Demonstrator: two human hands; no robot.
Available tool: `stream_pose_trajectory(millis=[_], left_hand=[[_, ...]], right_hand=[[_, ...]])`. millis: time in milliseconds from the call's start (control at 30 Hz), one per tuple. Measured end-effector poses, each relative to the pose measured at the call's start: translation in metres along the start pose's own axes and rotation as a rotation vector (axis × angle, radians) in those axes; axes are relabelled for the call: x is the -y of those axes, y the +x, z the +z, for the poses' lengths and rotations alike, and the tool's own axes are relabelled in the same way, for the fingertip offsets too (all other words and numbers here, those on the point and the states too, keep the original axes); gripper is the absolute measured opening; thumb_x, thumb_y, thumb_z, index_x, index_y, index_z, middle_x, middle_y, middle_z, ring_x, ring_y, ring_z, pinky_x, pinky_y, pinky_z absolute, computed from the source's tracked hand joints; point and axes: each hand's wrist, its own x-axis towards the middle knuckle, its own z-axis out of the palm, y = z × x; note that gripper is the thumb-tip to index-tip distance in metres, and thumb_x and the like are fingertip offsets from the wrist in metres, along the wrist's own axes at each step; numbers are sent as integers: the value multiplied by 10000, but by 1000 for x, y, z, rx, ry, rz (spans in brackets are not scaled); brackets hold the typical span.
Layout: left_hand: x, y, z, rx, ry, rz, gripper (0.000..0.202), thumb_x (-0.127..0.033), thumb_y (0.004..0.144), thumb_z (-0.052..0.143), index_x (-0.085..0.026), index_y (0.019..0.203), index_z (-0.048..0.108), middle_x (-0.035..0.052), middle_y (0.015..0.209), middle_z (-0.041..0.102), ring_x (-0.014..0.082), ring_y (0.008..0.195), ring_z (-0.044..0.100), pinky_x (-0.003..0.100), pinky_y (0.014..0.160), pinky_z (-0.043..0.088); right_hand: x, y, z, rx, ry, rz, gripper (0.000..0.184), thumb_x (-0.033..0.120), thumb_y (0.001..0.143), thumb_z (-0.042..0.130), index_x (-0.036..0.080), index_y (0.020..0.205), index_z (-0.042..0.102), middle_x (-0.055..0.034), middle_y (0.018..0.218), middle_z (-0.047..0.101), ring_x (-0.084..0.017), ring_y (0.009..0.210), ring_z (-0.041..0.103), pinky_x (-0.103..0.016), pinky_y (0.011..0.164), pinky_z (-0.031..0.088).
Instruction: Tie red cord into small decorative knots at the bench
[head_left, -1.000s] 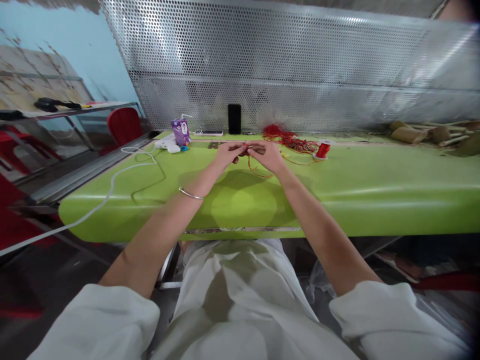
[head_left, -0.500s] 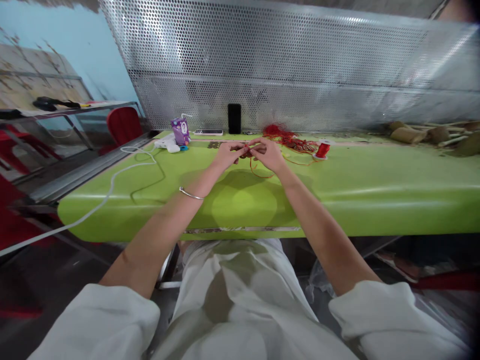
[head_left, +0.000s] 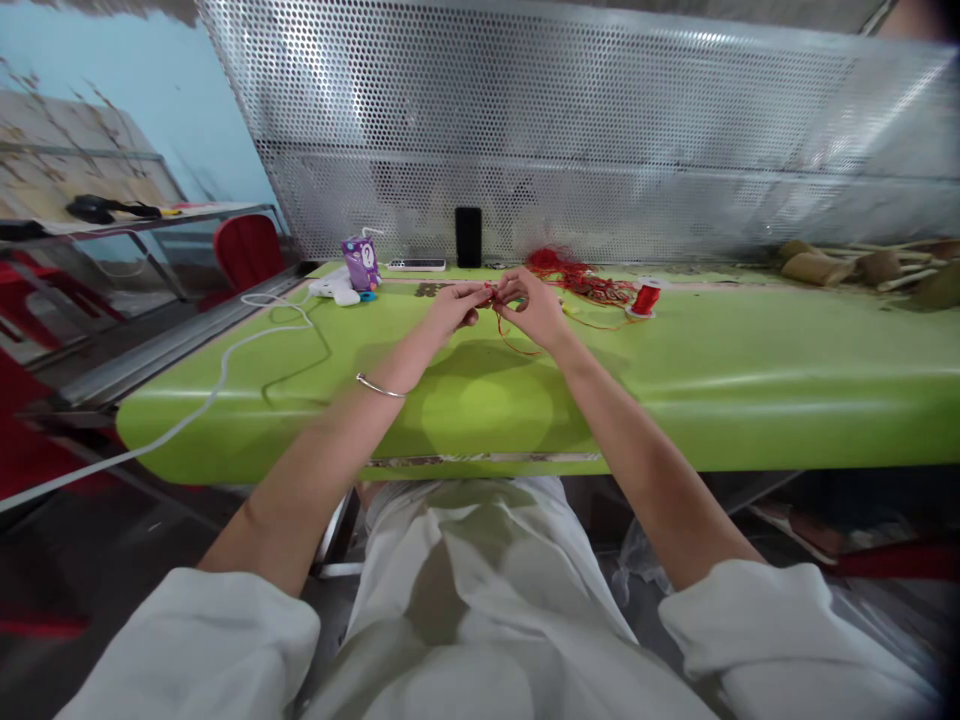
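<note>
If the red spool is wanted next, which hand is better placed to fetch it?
Likely the right hand: the red spool stands off to its right, while the left hand is farther away. Both hands are at the red cord, so the right may need freeing first.

Glare spots the perforated panel (head_left: 585, 135); outer edges blur, stretched.

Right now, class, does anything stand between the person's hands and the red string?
Nothing visible does: the left hand and right hand meet fingertip to fingertip at the red string, its loose end trailing below. The spool stands apart, to the right.
</note>
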Motion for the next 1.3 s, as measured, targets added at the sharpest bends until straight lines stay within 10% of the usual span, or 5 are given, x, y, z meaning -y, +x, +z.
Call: stream_pose_trajectory(millis=[1300], left_hand=[[-16, -2, 5, -110, -525, -456, 231, -66, 916, 575, -131, 708, 652, -9, 565, 583, 15, 388, 420, 127, 366, 339]], right_hand=[[-10, 4, 0, -104, -182, -57, 151, 336, 857, 655, 209, 881, 734, -81, 958, 721, -223, 916, 651, -302, 644, 520]])
